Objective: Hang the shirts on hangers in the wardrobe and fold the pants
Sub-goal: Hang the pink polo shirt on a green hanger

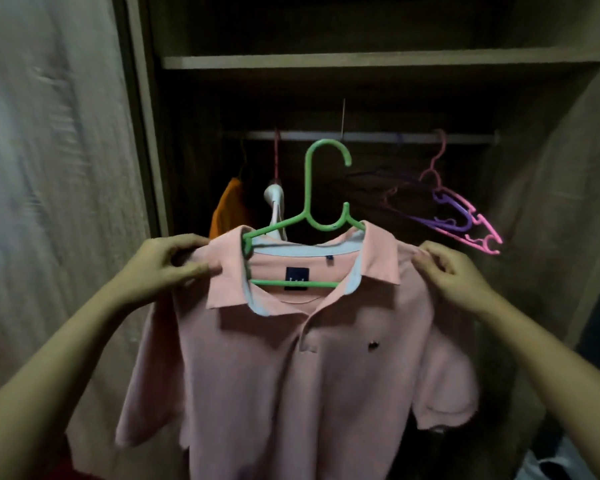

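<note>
I hold pink polo shirt (291,375) by both shoulders: left hand (167,268) left of green hanger (308,188), right hand (454,278) right of it, each grip closed, pinching fabric.

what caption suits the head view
Left hand and right hand hold a pink polo on a green hanger before the wardrobe rail.
</note>
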